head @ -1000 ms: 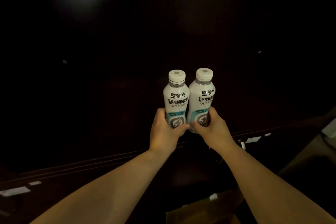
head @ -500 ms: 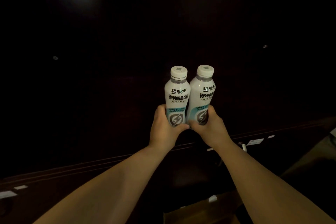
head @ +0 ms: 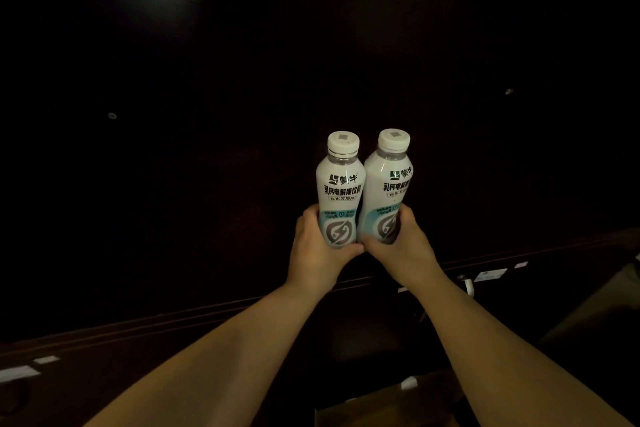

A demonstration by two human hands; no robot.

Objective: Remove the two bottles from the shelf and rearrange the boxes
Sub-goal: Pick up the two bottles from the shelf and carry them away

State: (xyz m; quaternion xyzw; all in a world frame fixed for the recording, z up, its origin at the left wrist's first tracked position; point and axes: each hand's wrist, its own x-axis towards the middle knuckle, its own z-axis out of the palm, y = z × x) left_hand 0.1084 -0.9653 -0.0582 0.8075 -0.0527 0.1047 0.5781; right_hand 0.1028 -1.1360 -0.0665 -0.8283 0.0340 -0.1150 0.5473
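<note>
Two white drink bottles with white caps and black lettering stand upright side by side, touching, in front of a very dark shelf. My left hand point(head: 317, 250) grips the base of the left bottle point(head: 341, 184). My right hand point(head: 403, 246) grips the base of the right bottle point(head: 388, 184). Both bottles are held above the shelf's front edge point(head: 207, 314). The shelf interior behind them is too dark to make out, and no boxes show on it.
The dark shelf rail runs from lower left to right, with pale price labels point(head: 490, 275) and another label point(head: 17, 373) on it. A brown cardboard box point(head: 381, 406) sits low between my forearms. A pale surface point(head: 595, 302) shows at the right edge.
Both bottles have stayed in my hands and shifted slightly up in the view. The right bottle has turned a little, so its label faces more to the right.
</note>
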